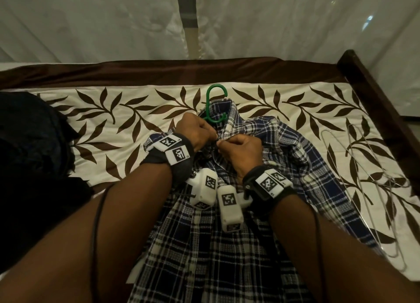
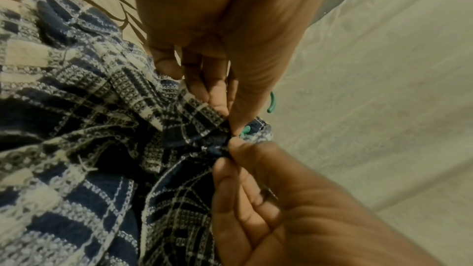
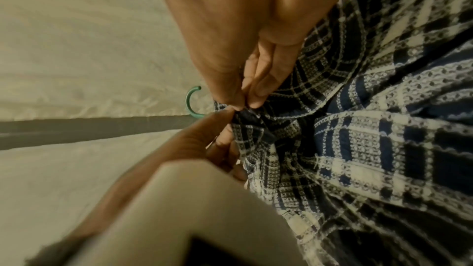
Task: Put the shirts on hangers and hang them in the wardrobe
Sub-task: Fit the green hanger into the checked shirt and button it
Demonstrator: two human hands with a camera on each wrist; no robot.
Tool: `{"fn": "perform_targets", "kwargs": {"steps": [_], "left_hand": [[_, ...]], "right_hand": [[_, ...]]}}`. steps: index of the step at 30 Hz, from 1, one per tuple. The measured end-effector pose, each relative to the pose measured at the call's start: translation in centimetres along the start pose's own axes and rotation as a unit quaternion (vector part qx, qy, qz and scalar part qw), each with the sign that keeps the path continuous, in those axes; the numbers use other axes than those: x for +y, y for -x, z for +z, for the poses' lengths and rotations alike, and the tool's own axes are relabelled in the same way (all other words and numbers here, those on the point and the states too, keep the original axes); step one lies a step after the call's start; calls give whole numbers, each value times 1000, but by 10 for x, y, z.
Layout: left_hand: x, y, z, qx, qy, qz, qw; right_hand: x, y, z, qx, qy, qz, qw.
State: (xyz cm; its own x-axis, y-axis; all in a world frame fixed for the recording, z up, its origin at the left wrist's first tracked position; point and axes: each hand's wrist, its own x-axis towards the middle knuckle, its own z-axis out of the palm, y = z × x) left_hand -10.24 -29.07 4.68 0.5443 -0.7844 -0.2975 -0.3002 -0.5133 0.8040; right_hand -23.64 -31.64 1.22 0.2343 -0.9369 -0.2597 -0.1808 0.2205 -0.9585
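- Plaid shirt [image 1: 227, 246] lies on the bed [image 1: 91, 112], collar at 12 o'clock around a green hanger [image 1: 214, 105].
- Left hand [image 1: 195, 132] and right hand [image 1: 241, 152] pinch its front edges together.
- Wire hangers [image 1: 363, 177] at 3 o'clock.

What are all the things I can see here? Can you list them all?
shirt: one, blue, white and black check, spread on the bed.
green hanger: one, hook poking out at the shirt's collar.
wire hangers: a few, silver, lying on the bed right of the shirt; exact count unclear.
bed cover: one, cream with brown leaves.
dark cloth: a black heap at the left edge.
curtain: pale, behind the bed.
left hand: pinches the shirt near the collar.
right hand: pinches the shirt beside it.
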Motion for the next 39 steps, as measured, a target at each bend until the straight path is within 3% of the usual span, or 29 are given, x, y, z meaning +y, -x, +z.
{"fn": "perform_targets", "kwargs": {"steps": [8,19,25,31,34,39], "left_hand": [[-2,-4,-12,-57,1,1,998],[1,-6,-16,-94,-22,47,994],[8,-5,-18,-125,-49,92,987],[15,-11,-15,-127,-102,83,983],[8,-15,-14,-117,-70,88,987],[5,-15,-11,-115,-68,60,989]], "right_hand": [[1,-10,-4,-15,153,-130,980],[10,-13,-1,-4,106,-147,983],[7,-16,-3,-49,118,-158,979],[9,-17,-4,-55,174,-238,954],[12,-18,-4,-38,182,-263,947],[16,-19,-3,-28,169,-228,958]]}}
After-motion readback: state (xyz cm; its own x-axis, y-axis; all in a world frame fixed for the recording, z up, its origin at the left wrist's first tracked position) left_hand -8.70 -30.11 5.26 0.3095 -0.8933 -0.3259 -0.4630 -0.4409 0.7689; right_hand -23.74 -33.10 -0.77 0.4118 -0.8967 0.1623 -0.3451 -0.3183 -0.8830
